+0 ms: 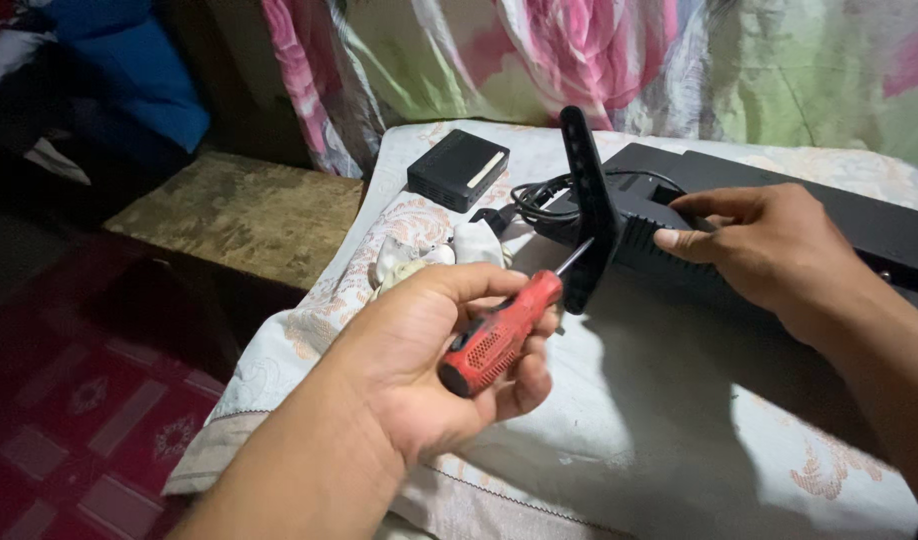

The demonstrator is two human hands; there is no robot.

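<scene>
Left hand (434, 350) grips one screwdriver (504, 330); one monitor (779, 215).

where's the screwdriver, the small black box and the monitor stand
screwdriver (499, 335), head view, red handle in the left hand
small black box (457, 168), head view, top face
monitor stand (586, 190), head view, upright black arm

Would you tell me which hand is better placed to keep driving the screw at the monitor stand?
Probably the left hand: it grips the red screwdriver, whose tip sits at the black stand. The right hand is pressed on the monitor's back, steadying it.
</scene>
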